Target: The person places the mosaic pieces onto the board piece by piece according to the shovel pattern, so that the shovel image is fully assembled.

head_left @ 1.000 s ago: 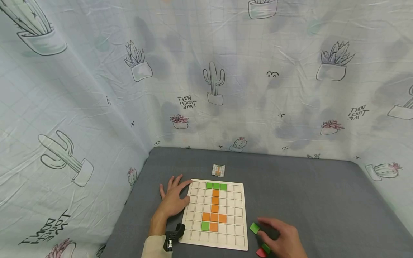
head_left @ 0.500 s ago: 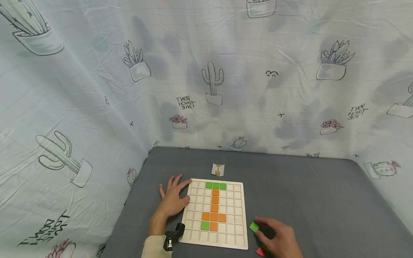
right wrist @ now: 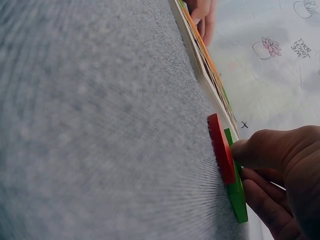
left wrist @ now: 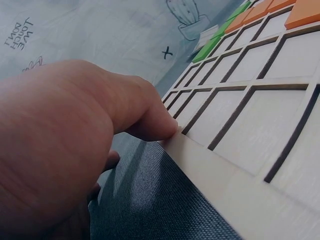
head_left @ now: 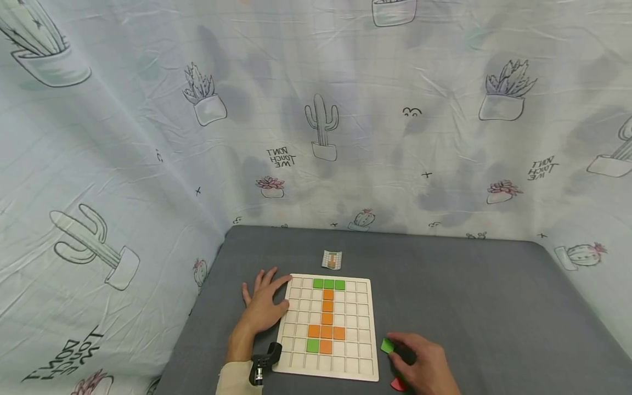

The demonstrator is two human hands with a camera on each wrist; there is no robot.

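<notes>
A pale wooden grid board (head_left: 355, 354) lies on the dark grey table, with green tiles (head_left: 328, 283) in its far row and orange tiles (head_left: 326, 332) down the middle. One more green tile sits in a nearer row. My left hand (head_left: 263, 307) rests spread at the board's left edge, index finger and thumb touching it. Right of the board, my right hand (head_left: 425, 365) has curled thumb and forefinger at opposite sides of a loose green tile (head_left: 387, 345). A red piece (right wrist: 221, 150) lies by the right thumb; its full shape is partly hidden.
A small printed card (head_left: 332, 260) with a grid pattern lies behind the board. Cactus-print cloth (head_left: 375, 137) hangs round the back and sides of the table (head_left: 469, 291). A black wrist device (head_left: 264, 362) sits on the left wrist.
My right hand has moved slightly left, its thumb and forefinger closing in round the loose green tile. Another green piece beside the red one is now covered. The left hand stays put.
</notes>
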